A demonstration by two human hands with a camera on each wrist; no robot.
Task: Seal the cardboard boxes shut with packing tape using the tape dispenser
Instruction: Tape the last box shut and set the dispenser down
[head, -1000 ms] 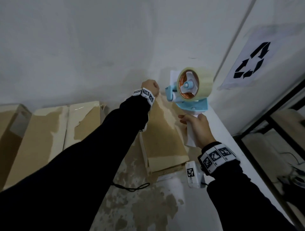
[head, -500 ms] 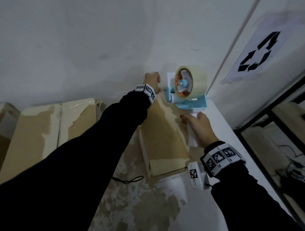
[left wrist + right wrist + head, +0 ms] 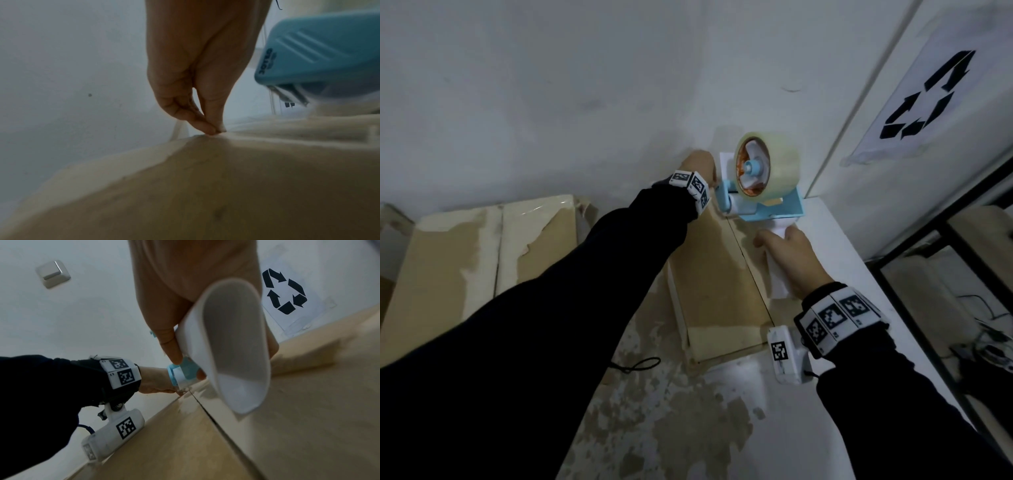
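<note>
A flat cardboard box [image 3: 715,274] with an open centre seam [image 3: 216,423] lies against the wall. My right hand [image 3: 787,255] grips the white handle [image 3: 232,345] of the blue tape dispenser [image 3: 760,202], which carries a clear tape roll [image 3: 774,164]. The dispenser's front sits at the box's far end. Right beside it, my left hand [image 3: 214,130] pinches the tape's free end between thumb and forefinger, down at the box's far edge [image 3: 185,141]. In the head view the left hand [image 3: 700,166] shows only its back.
A second taped cardboard box [image 3: 482,257] lies to the left, with another box's corner beyond it. The white table [image 3: 722,428] is blotched with brown. A wall with a recycling sign [image 3: 921,99] stands close behind, and dark shelving [image 3: 962,274] on the right.
Both hands and the dispenser have moved away from me toward the wall. The dispenser has come down onto the box's far end, with the left hand beside it.
</note>
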